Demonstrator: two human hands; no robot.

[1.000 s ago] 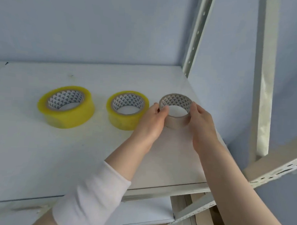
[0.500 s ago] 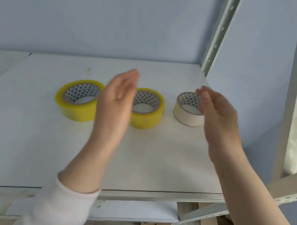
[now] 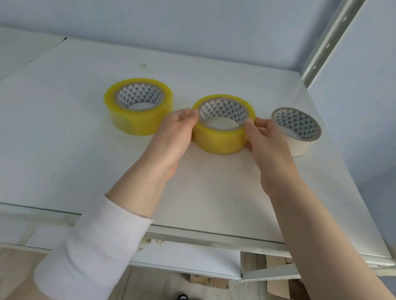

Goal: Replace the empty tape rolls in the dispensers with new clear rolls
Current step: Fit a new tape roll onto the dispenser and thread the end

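Both hands clamped on middle yellow roll [image 3: 223, 126]: left hand [image 3: 174, 135], right hand [image 3: 269, 141]. Core print unreadable, just triangles.

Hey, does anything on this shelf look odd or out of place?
One thing: the pale, nearly bare cardboard tape roll lying at the right end beside two full yellowish clear tape rolls. Both hands grip the middle roll. Nothing is spilled or damaged.

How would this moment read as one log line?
phase: pick new roll | left hand + right hand: gripping middle yellow roll | empty core: on shelf
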